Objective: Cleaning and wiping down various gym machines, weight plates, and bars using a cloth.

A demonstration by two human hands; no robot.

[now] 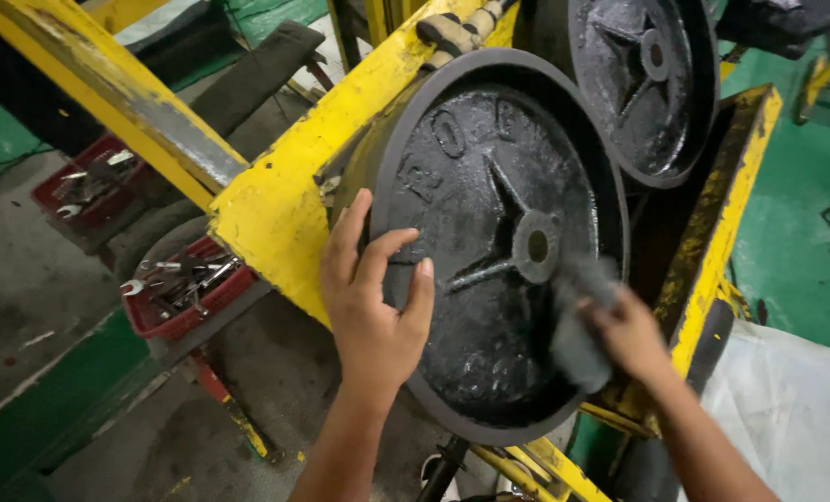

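workshop — yellow steel frame (275,200) | red trays of spanners (184,290) | stained concrete floor (24,279)

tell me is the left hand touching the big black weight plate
Touching. The head view shows the left hand pressed flat on the near black weight plate, fingers spread over its rim and face, no gap visible.

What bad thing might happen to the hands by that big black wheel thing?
The heavy black disc leans on the yellow frame; if it tips or rolls, the left hand steadying its rim might get pinched. The right hand, rubbing with a grey cloth, might slip.
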